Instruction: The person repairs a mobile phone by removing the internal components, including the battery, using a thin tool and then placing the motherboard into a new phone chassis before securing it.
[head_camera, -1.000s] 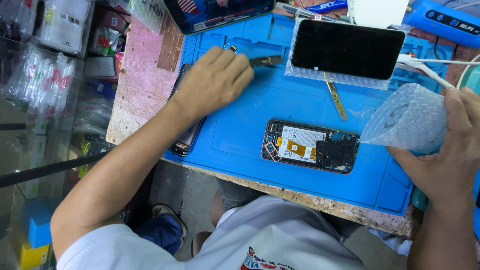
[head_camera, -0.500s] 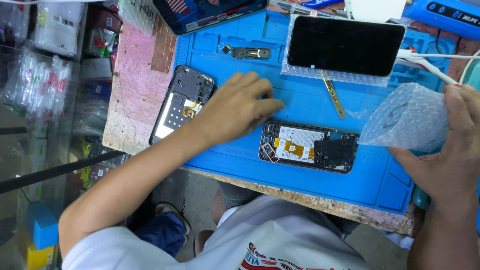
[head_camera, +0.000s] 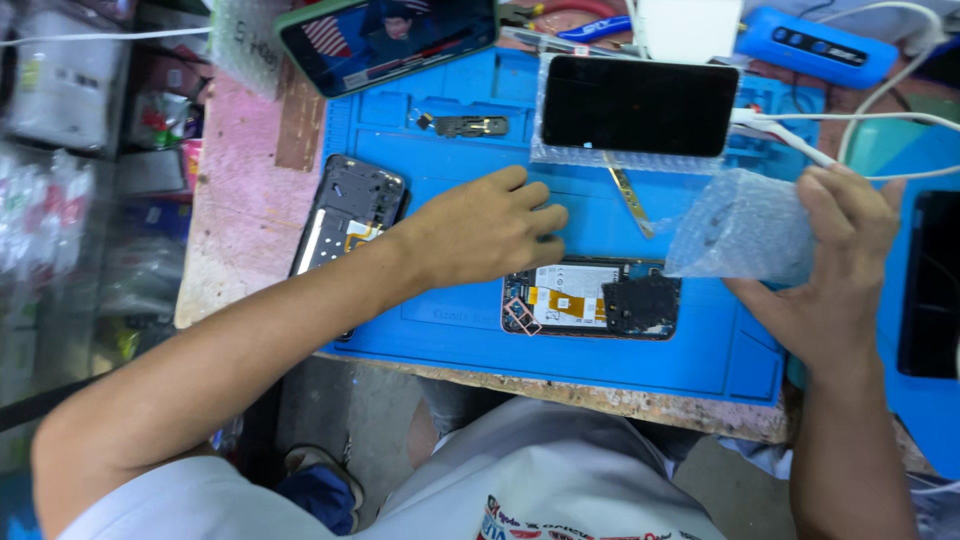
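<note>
My left hand hovers palm down over the blue work mat, just above and left of an opened phone body whose inner board and parts show. Its fingers are loosely curled and hold nothing. My right hand grips a clear bubble-wrap pouch at the mat's right side. A phone back frame lies at the mat's left edge. A dark phone screen rests on bubble wrap at the back.
A small metal bracket and a thin brass-coloured tool lie on the mat. A phone playing video leans at the back left. A white cable, a blue device and a dark phone are on the right.
My left hand moved from the back frame at the mat's left toward the opened phone body in the middle. The right hand kept its hold on the pouch.
</note>
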